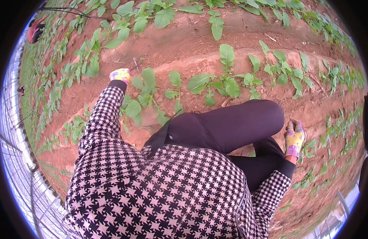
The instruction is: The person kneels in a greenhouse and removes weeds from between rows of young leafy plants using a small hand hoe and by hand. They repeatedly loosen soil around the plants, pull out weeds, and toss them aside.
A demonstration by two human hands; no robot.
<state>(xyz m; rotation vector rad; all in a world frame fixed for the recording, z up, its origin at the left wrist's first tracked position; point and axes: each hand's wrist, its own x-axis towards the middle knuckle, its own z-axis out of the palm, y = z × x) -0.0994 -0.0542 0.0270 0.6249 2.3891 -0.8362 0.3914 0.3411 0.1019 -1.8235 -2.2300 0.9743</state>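
My left hand (120,75), in a yellow glove with a purple flower print, is closed in a fist low over the reddish soil. Beside its knuckles a small narrow metal blade (136,64) touches the ground, seemingly the end of a hand tool whose handle the fist hides. Leafy green seedlings (143,92) grow just right of this wrist. My right hand (294,139), in a matching glove with soil-darkened fingers, hangs beside my bent knee (270,115). Its fingers are loosely curled and a little apart, with nothing visible in them.
Before my knees, a raised soil bed (184,64) carries a row of broad-leaved plants (228,85). Another plant row (163,18) runs beyond it. A person (36,31) in red and black is far off at upper left. Greenhouse framing (30,173) curves along the left rim.
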